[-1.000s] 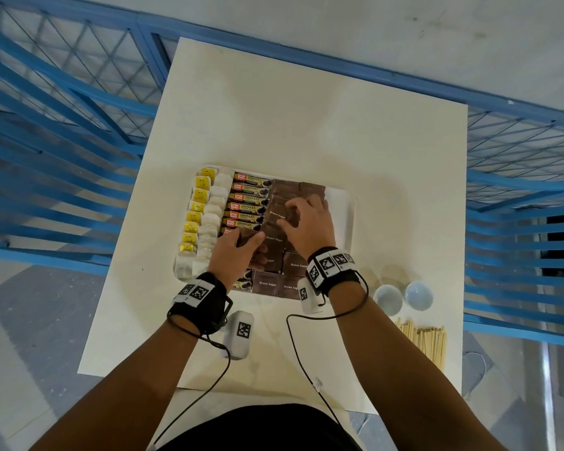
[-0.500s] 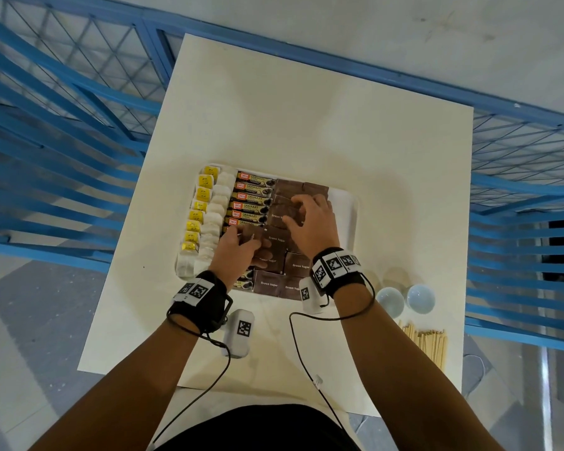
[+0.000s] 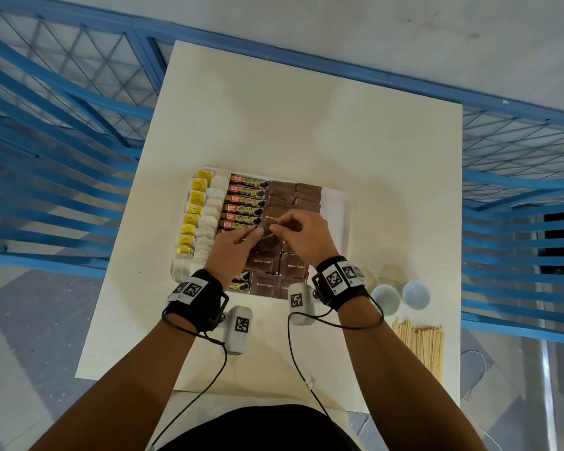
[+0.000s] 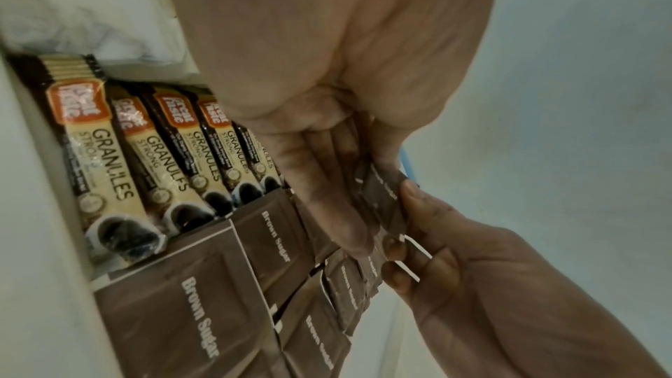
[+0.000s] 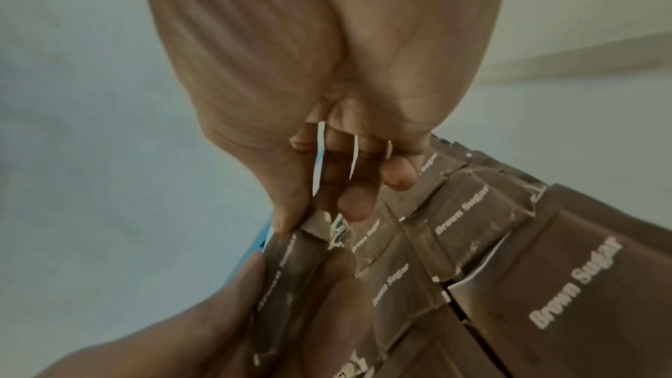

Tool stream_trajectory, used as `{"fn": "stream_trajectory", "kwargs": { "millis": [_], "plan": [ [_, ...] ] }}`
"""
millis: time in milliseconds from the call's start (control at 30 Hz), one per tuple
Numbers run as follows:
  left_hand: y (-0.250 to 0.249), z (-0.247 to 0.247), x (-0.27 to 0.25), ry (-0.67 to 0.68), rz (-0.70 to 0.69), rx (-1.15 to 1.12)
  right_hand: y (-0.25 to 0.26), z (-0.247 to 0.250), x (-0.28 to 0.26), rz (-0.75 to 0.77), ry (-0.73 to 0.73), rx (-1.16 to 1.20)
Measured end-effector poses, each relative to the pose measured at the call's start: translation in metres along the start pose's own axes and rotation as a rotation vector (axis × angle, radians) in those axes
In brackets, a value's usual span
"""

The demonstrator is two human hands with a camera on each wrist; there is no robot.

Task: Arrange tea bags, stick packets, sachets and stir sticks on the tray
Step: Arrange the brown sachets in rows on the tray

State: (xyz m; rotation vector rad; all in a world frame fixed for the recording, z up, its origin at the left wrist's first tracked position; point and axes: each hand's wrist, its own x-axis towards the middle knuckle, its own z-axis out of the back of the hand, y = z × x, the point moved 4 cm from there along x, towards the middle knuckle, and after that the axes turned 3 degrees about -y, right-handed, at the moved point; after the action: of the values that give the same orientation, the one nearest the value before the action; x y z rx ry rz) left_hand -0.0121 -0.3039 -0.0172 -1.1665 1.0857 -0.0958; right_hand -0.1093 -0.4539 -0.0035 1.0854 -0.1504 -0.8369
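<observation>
Both hands meet above the middle of the white tray (image 3: 337,203), lifted a little off its contents. The left hand (image 3: 233,252) and the right hand (image 3: 306,237) each pinch an end of one brown sugar sachet (image 4: 385,200) between thumb and fingertips, holding it edge-up over the others; the right hand's spare fingers (image 5: 354,200) hang curled below it. Black wrist straps with printed markers sit on both forearms.

On the tray, from left to right: a column of tea bags (image 3: 209,222) with eight yellow tags (image 3: 196,198) showing, then a stack of stick packets (image 3: 245,198), six of which I can count above the hands, with at least one more peeking out near the left wrist. Next come the brown sugar sachets (image 3: 293,265) in two overlapping columns; roughly a dozen, though the hands cover the middle ones, so I can't be sure. The tray's right strip lies bare.

Off the tray, on the cream table (image 3: 306,125) by the right forearm, stand two small pale-blue bowls (image 3: 401,296), and nearer the edge lies one bundle of wooden stir sticks (image 3: 420,346), too many and too fine to count.
</observation>
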Motion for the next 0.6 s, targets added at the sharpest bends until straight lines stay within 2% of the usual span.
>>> {"fn": "stream_trajectory", "kwargs": {
  "millis": [233, 367, 467, 600],
  "plan": [
    [-0.006, -0.01, -0.002, 0.0, 0.098, -0.125, -0.005, -0.002, -0.006, -0.066, -0.077, 0.073],
    [-0.003, -0.006, -0.001, 0.009, 0.055, -0.104, -0.013, -0.002, -0.007, -0.132, -0.128, 0.12],
    [0.001, -0.004, -0.001, 0.047, 0.015, -0.04, -0.018, -0.002, -0.013, -0.196, -0.08, 0.156],
    [0.002, -0.002, -0.001, 0.054, 0.006, -0.04, -0.023, 0.003, -0.015, -0.164, 0.035, 0.072]
  ]
}}
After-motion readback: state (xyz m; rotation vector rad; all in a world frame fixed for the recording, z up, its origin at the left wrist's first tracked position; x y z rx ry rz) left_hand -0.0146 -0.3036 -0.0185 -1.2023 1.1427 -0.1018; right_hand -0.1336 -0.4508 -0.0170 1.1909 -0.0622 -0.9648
